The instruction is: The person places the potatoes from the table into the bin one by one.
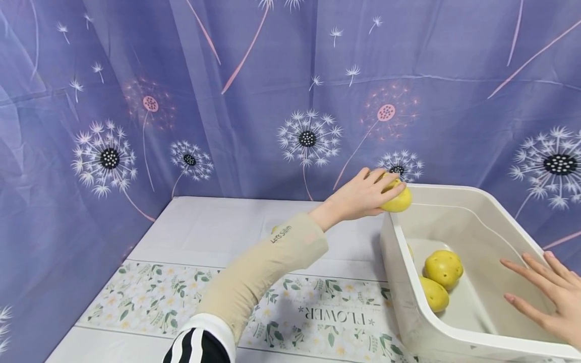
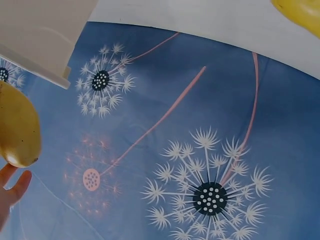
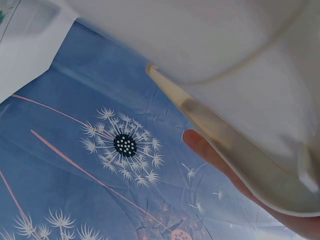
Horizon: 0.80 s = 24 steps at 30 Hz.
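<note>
A yellow potato (image 1: 398, 199) is gripped in my left hand (image 1: 363, 194), above the back left corner of the white bin (image 1: 454, 334). In the left wrist view the same potato (image 2: 19, 125) shows at the left edge, with fingertips against its lower end. Inside the bin lie two potatoes, one (image 1: 444, 269) behind the other (image 1: 434, 294), and a sliver of a third shows by the left wall. My right hand (image 1: 551, 297) is at the bin's right side, fingers spread and straight, holding nothing. The right wrist view shows a finger (image 3: 210, 155) along the bin's rim.
Behind my left sleeve, a yellow potato (image 1: 274, 229) on the table is mostly hidden; a potato (image 2: 302, 14) also lies on the white surface in the left wrist view. A floral band (image 1: 181, 292) crosses the tablecloth. A purple dandelion curtain (image 1: 245, 126) hangs behind.
</note>
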Motion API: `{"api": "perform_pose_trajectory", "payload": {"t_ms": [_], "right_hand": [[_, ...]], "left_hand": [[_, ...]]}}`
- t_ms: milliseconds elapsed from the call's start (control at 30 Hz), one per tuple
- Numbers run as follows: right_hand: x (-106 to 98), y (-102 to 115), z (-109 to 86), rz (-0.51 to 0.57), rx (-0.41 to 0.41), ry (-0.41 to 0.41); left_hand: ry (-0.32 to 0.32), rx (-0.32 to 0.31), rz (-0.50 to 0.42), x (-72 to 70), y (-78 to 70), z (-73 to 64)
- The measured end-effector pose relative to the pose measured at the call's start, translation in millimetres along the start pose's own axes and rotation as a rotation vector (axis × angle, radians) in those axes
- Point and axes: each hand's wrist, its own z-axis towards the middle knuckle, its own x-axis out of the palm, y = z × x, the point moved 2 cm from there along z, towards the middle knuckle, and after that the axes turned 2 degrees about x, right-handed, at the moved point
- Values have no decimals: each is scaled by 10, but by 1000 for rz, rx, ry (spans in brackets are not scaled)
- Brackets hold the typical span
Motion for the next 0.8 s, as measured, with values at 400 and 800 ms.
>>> {"api": "perform_pose_trajectory", "payload": {"t_ms": [400,800], "right_hand": [[7,-9,-5,24,-4,-10],[7,-9,-11,38,6,-1]], "left_hand": [[37,0,-4,-6,-65,107],[119,-13,-48,26,-125,207]]}}
